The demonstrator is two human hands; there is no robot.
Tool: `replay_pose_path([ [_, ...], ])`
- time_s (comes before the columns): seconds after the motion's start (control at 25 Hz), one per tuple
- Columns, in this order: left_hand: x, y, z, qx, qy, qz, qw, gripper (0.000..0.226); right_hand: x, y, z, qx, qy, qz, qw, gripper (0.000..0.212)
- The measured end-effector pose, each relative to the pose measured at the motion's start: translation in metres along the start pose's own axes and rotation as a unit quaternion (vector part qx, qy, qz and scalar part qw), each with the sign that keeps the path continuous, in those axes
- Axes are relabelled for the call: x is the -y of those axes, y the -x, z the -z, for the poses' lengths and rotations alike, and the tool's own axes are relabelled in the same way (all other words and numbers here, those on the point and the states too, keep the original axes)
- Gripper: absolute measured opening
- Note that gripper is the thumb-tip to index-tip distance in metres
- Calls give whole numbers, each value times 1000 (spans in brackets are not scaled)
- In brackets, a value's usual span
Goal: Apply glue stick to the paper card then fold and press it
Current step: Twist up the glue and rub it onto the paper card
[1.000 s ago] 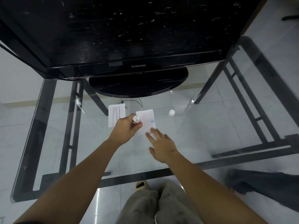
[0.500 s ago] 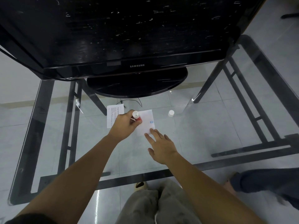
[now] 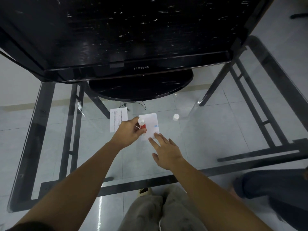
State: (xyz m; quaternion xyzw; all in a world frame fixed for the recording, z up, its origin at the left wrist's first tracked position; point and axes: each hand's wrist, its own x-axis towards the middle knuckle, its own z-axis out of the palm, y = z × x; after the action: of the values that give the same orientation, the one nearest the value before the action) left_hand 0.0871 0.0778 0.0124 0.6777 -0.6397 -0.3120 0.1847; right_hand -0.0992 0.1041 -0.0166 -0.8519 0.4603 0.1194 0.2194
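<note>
A small white paper card [image 3: 150, 124] with a blue mark lies flat on the glass table [image 3: 216, 139], just in front of the TV base. My left hand [image 3: 128, 132] grips a red glue stick [image 3: 142, 125] with a white end, held upright over the card's left edge. My right hand [image 3: 166, 150] lies flat, fingers spread, with its fingertips pressing the card's near right corner. The stick's lower tip is hidden by my fingers.
A printed white sheet [image 3: 117, 118] lies left of the card, partly under my left hand. The white glue cap [image 3: 176, 117] stands to the right. A large black Samsung TV [image 3: 133, 39] fills the back. Another person's leg [image 3: 275, 189] is at lower right.
My left hand with the glue stick has shifted slightly toward me along the card's left edge. My right hand stays on the card's corner.
</note>
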Motion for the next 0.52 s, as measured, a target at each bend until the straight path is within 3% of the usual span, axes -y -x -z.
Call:
replay_pose_path([
  [0.24, -1, 0, 1, -71, 26, 13, 997, 25, 0, 0, 0, 4, 0, -1, 1000, 61],
  [0.52, 8, 12, -1, 0, 30, -19, 999, 27, 0, 0, 0, 5, 0, -3, 1000, 61],
])
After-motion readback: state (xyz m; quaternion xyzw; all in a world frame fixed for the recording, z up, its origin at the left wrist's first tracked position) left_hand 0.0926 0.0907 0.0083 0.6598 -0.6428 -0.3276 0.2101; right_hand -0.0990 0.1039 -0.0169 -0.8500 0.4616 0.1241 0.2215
